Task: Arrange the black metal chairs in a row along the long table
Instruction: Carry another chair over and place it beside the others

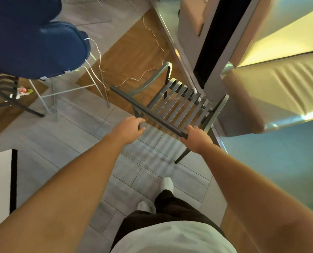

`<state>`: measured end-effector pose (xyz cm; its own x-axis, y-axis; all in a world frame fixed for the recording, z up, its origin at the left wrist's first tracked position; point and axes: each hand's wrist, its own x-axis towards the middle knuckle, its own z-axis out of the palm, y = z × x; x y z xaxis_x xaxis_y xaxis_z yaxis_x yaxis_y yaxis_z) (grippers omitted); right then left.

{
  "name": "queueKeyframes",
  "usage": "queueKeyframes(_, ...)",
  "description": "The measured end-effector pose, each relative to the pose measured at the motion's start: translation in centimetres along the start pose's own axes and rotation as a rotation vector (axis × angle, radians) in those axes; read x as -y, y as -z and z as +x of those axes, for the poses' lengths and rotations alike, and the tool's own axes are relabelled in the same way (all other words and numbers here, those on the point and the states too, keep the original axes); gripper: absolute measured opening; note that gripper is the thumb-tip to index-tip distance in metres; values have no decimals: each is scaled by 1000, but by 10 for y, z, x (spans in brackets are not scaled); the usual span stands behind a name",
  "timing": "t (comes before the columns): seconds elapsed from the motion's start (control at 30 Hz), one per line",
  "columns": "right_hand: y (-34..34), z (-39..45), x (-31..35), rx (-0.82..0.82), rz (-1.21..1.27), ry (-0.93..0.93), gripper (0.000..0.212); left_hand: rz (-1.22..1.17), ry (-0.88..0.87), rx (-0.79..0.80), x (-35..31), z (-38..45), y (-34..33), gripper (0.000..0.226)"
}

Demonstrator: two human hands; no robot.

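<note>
1. Head view: the left hand [129, 129] and right hand [196, 137] both curl round the top rail of a black slatted metal chair [172, 105] – a firm hold.
2. The chair stands beside the long shiny table [279, 84], seat partly under its edge.
3. Likely step: positioning – next, square it to the table.

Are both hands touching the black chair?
Touching. In the head view, the left hand curls round the chair by its top bar, and the right hand grips the bar's other end.
</note>
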<state>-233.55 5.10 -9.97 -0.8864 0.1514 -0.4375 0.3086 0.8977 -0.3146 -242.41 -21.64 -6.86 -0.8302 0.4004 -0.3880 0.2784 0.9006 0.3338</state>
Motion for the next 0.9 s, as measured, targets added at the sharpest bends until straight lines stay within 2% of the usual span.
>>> queueKeyframes(0.23,-8,37,-14,129,18,6,46,45,-41,52,-2,64,-3,62)
queueKeyframes(0.37,-21,50,-16,189,34,-9,49,145,-99,53,4,90,-1,63)
queueKeyframes(0.5,-33,60,-11,259,50,-56,43,306,-116,100,11,119,6,58)
queueKeyframes(0.77,-42,66,-7,233,38,-179,20,505,-101,201,16,155,9,37)
queueKeyframes(0.9,-44,66,-9,217,27,-177,16,561,-97,151,17,158,-1,46)
